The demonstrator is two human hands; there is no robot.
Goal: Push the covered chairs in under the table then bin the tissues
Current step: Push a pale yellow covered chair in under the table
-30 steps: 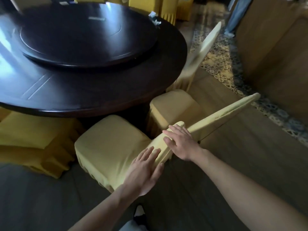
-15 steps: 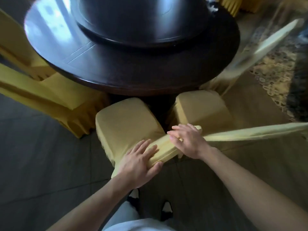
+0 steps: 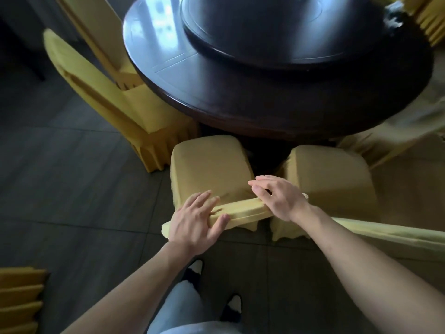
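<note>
Both hands (image 3: pixel 196 221) press chair (image 3: pixel 209 165).

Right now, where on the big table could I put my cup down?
The dark table shows a bare ring of top between its near edge and the raised turntable, widest at the near left. At the far right edge, white tissues lie there. Below, covered chairs crowd the near edge, both hands on one chair's back.
</note>
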